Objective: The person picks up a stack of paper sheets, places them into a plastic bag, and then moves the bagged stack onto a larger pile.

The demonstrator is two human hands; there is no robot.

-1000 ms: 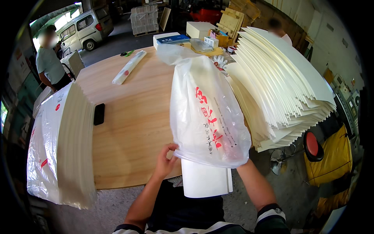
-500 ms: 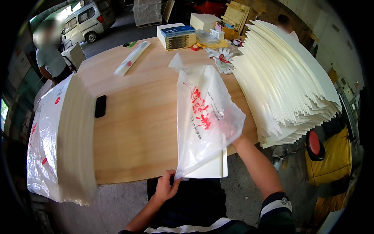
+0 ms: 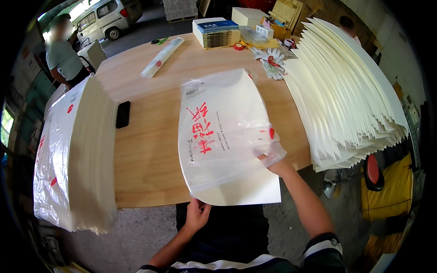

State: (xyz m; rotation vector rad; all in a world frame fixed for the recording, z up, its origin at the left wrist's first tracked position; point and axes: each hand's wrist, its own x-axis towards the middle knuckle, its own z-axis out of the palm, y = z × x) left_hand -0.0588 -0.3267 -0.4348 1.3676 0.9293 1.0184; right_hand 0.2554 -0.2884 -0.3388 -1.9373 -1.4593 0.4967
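A clear plastic bag (image 3: 214,132) with red and black print lies over a stack of white paper sheets (image 3: 246,193). The lower part of the sheets sticks out of the bag's mouth at the table's near edge. My left hand (image 3: 197,215) is closed on the sheets' near left corner, thumb by the bag's rim. At the right edge, my right hand (image 3: 274,165) is closed on bunched plastic, its fingertips partly covered by the film.
A wrapped paper stack (image 3: 54,150) stands left, beside a black phone (image 3: 123,114). Tall white sheets (image 3: 346,100) fill the right. Farther back are a rolled clear film (image 3: 162,57), green scissors (image 3: 159,41), work gloves (image 3: 271,63) and blue-topped books (image 3: 217,34). Another person (image 3: 63,54) stands far left.
The bag has flattened and spread left over the sheets, its print now lying flat. More of the sheets' near edge shows. My right hand has come partly out from under the film.
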